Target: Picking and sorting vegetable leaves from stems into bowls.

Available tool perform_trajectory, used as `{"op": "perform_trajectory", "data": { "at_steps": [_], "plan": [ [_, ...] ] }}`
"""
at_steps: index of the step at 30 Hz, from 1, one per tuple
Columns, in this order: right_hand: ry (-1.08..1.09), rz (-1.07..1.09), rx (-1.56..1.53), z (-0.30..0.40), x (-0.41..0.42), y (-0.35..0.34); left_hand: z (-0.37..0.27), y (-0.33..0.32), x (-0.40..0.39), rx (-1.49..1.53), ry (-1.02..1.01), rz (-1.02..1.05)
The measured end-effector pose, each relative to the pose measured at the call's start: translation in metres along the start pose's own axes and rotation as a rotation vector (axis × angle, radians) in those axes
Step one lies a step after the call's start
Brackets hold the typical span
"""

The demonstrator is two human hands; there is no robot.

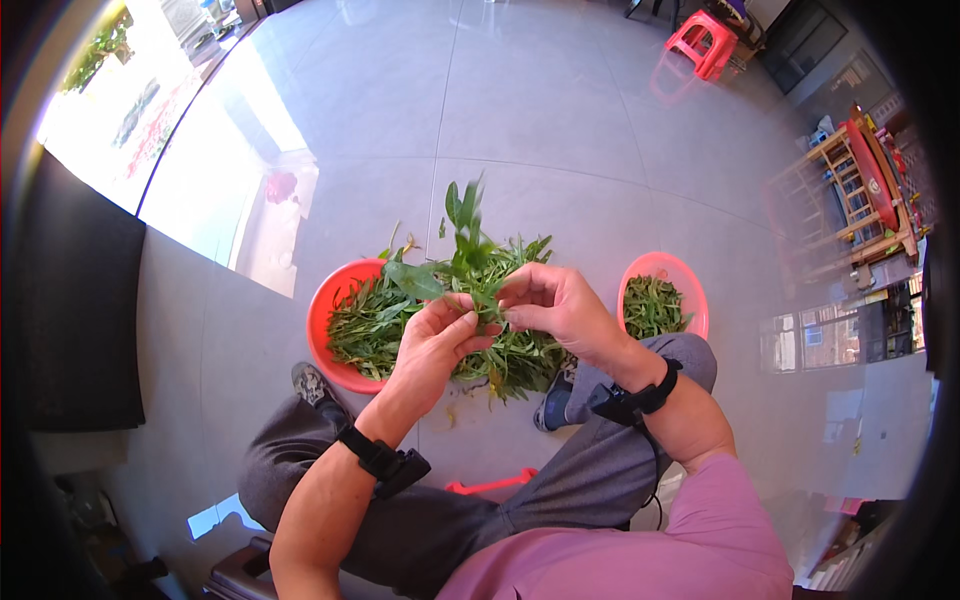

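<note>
A leafy green stem [471,251] stands upright between my hands, its upper leaves blurred. My left hand [439,334] pinches it low down between thumb and fingers. Beside it, the thumb and forefinger of my right hand [551,304] close on the stem's right side; what exactly they grip is partly hidden. Below my hands a loose heap of leafy greens [517,364] lies on the floor. To the left, a red plastic basin [319,330] holds many cut greens [367,319]. On the right stands a smaller pink basin [701,300] with shorter green pieces [654,307] in it.
Grey floor tiles [540,97] spread ahead. A red plastic stool [703,45] stands far right, and a wooden rack [855,199] is along the right side. A dark panel [82,300] is at left. Below, a red plastic edge [491,482] shows between my legs.
</note>
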State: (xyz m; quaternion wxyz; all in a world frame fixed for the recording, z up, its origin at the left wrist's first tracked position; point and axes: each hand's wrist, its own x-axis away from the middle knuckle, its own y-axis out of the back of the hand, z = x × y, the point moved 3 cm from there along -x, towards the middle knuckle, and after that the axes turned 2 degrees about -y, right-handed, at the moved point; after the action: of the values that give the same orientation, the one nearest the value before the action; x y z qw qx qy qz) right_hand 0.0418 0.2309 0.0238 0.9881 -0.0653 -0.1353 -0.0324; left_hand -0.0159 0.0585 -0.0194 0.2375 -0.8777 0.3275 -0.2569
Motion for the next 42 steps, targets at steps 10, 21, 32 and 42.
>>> {"op": "perform_trajectory", "data": {
  "at_steps": [10,21,32,42],
  "plan": [
    [0.399,-0.150,0.635,0.015,0.013,-0.017,0.003,0.000,0.006,-0.015,0.064,-0.065],
    [0.413,-0.255,0.662,0.012,0.020,-0.019,0.005,0.000,-0.001,0.128,-0.049,0.050],
    [0.169,-0.278,0.559,0.006,0.013,-0.008,0.004,-0.005,-0.004,-0.191,0.025,-0.035],
    [0.326,-0.307,0.695,-0.012,0.003,-0.010,0.000,-0.006,0.000,-0.322,0.031,-0.111]
  ]
}}
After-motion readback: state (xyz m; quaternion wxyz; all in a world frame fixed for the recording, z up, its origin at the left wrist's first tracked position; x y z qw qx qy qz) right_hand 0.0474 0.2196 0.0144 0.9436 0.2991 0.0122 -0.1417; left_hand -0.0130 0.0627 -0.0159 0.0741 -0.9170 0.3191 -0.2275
